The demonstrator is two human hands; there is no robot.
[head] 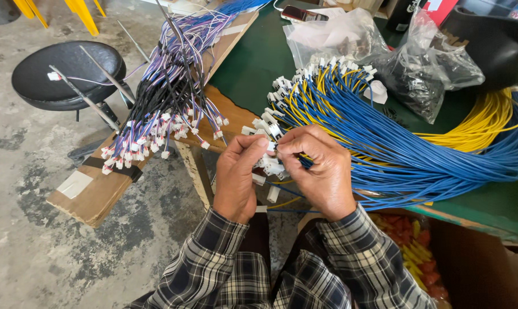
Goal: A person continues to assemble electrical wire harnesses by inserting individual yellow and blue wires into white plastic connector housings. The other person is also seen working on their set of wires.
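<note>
Head view shows both hands meeting at the centre of the frame, just off the edge of the green table (259, 63). The left hand (236, 177) and the right hand (322, 171) pinch together on a small white connector (270, 147), fingertips closed around it, with a cluster of other white connectors (272, 167) hanging just below between the palms. Blue and yellow wires (385, 149) fan out from the right hand toward the right of the frame, their white-tipped ends spread at upper centre.

To do this well, I judge it best to keep the connector steady in one hand while the other guides a single wire end squarely, and to keep neighbouring wires from snagging in the pinch. Whether a wire is seated cannot be seen; fingers hide it.

A purple and black wire bundle (167, 86) lies on a cardboard strip (93, 194) at left, well apart, above a black stool (64, 71). Clear plastic bags (350, 34) sit at the top.
</note>
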